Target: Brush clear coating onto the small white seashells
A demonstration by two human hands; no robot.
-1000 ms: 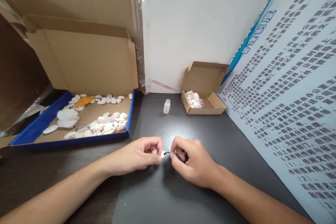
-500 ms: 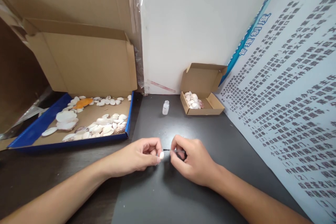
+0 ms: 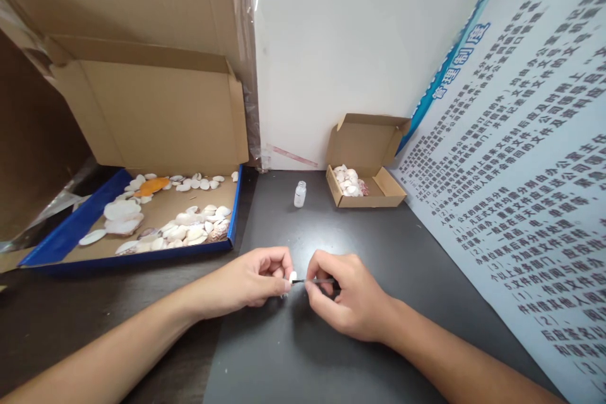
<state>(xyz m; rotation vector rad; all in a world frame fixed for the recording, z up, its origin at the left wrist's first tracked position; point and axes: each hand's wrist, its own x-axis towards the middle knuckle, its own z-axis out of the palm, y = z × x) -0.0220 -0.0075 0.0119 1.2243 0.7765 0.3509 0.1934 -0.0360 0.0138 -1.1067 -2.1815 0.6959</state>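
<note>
Between the thumb and fingers of my left hand (image 3: 262,278) is a small white seashell (image 3: 293,276), mostly covered by the fingertips. My right hand (image 3: 350,293) pinches a thin brush (image 3: 299,281) with a dark handle, partly hidden in the fingers. The brush tip meets the shell's edge, as far as can be made out. Both hands are just above the dark mat (image 3: 265,353). Beyond them a small whitish bottle (image 3: 300,196) stands upright without a cap.
At the left, an open blue-edged cardboard box (image 3: 156,201) holds many white shells and an orange one (image 3: 152,186). A smaller open carton (image 3: 369,202) with shells (image 3: 348,181) stands at the back right. A printed poster (image 3: 521,170) leans along the right side.
The brush has come left and slightly down, from just above the shell to its edge. My left hand has turned the shell a little and stays nearly in place.
</note>
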